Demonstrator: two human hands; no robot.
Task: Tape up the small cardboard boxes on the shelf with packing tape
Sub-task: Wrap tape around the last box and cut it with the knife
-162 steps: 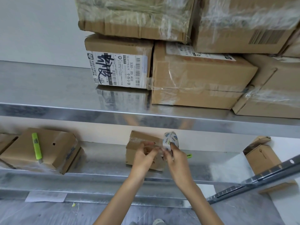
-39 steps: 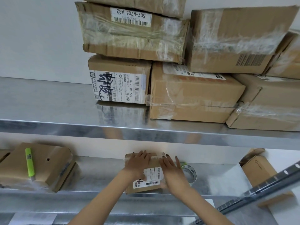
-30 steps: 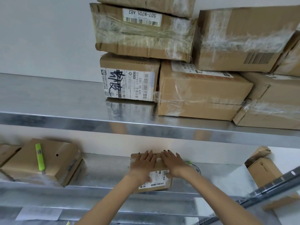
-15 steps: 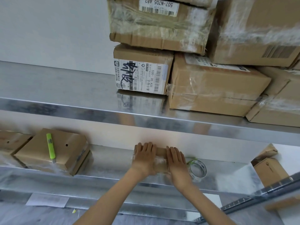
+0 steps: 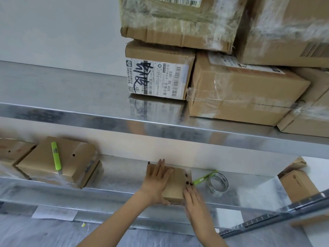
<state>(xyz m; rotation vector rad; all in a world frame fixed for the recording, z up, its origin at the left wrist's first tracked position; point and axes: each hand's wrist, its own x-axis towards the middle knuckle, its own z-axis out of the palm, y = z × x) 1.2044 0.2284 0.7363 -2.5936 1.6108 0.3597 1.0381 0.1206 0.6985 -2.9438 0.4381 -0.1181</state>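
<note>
1. Two hands work on the small cardboard box [image 5: 175,184], which sits mid-scene on the lower shelf [image 5: 124,173]. Its near end lies close to the shelf's front lip, and its long axis runs near to far.
2. Left hand [image 5: 155,180]: laid flat on the left part of the box top, fingers straight and together, gripping nothing.
3. Right hand [image 5: 193,195]: set against the right side of the box, fingers [image 5: 187,183] extended along that edge and touching the cardboard. It holds nothing. Motion blur hides the thumb.
4. Packing tape roll [image 5: 220,190]: stands on the same shelf to the right of the box, near the right hand but apart from it. A green cutter [image 5: 203,179] lies between box and roll, its near end just beside the right fingertips.
5. Reading: the flat hands suggest tape being smoothed down, though whether the seam is fully sealed cannot be told. A further strip would call for a rightward reach. The right hand is the nearer one, leaving the left to steady the box.
</note>
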